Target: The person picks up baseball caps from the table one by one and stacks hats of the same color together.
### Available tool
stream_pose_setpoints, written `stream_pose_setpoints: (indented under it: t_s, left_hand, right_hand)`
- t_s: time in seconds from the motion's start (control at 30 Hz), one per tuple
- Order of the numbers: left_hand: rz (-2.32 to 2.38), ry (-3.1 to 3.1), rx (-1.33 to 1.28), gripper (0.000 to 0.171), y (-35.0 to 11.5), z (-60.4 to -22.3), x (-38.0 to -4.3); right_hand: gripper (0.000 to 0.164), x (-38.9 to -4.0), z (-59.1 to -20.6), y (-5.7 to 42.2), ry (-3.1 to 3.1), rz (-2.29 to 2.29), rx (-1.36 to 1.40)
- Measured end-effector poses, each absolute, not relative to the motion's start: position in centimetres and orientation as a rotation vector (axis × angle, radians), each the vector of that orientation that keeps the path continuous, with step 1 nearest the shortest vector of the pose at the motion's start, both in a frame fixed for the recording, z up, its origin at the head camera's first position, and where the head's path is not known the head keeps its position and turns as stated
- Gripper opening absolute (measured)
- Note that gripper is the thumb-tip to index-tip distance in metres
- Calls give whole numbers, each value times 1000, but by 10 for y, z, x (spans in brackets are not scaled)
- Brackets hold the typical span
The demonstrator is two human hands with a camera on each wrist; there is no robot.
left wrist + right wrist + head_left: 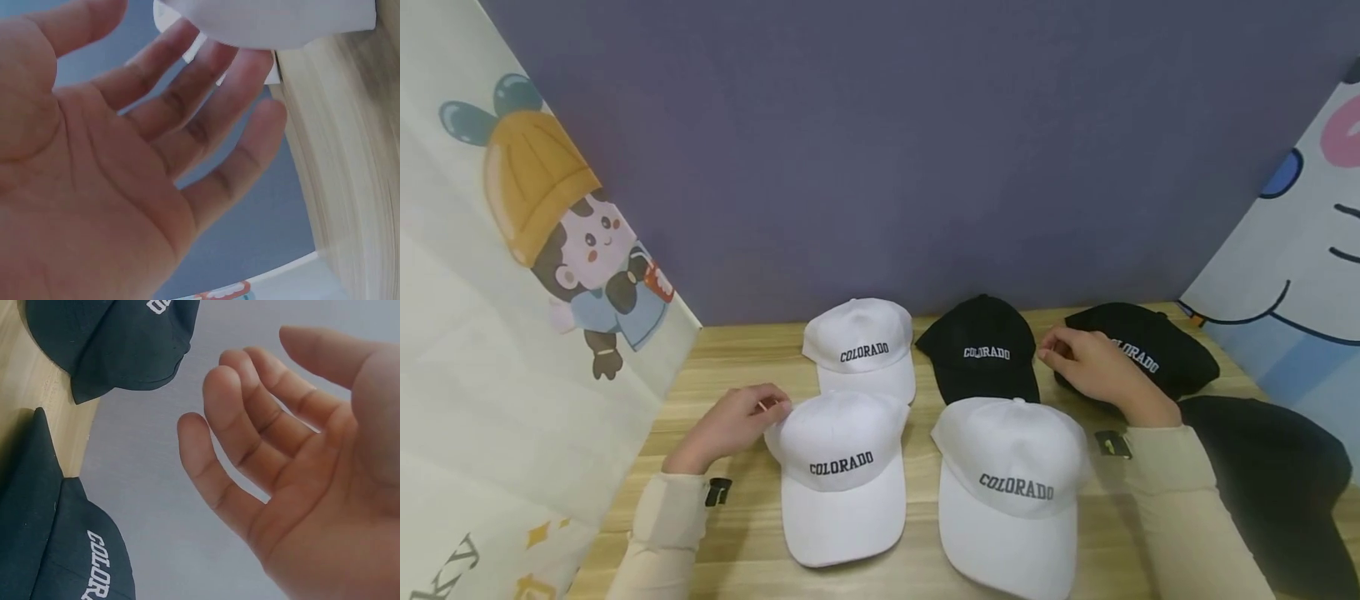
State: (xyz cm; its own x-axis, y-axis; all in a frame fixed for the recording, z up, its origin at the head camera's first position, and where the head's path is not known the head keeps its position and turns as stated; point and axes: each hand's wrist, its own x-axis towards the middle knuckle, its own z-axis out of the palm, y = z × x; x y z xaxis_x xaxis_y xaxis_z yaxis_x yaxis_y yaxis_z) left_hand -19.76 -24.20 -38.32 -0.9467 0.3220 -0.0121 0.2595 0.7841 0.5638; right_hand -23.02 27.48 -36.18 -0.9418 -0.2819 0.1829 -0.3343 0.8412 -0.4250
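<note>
My left hand is at the left side of the front-left white cap, its fingertips close to the crown; whether they touch it I cannot tell. In the left wrist view the palm faces the camera and the fingers are loosely bent, holding nothing. My right hand hovers between the middle black cap and the back-right black cap, partly covering the latter's lettering. The right wrist view shows its relaxed fingers apart from both caps.
A white cap stands at the back left, another white cap at front centre. A dark cap lies at the right, partly behind my forearm. Behind the wooden table rises a grey-blue panel; printed cloths hang at both sides.
</note>
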Motion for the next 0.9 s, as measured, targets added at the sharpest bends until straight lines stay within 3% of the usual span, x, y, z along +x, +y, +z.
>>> stream_pose_setpoints:
  t_s: [0.4, 0.9]
  left_hand:
    - [889, 2756, 504, 26, -249, -385, -199]
    - [948, 2788, 516, 15, -243, -391, -201]
  right_hand:
    - [18, -223, -360, 277, -3140, 770, 665]
    - [28, -217, -357, 273, -3315, 959, 745]
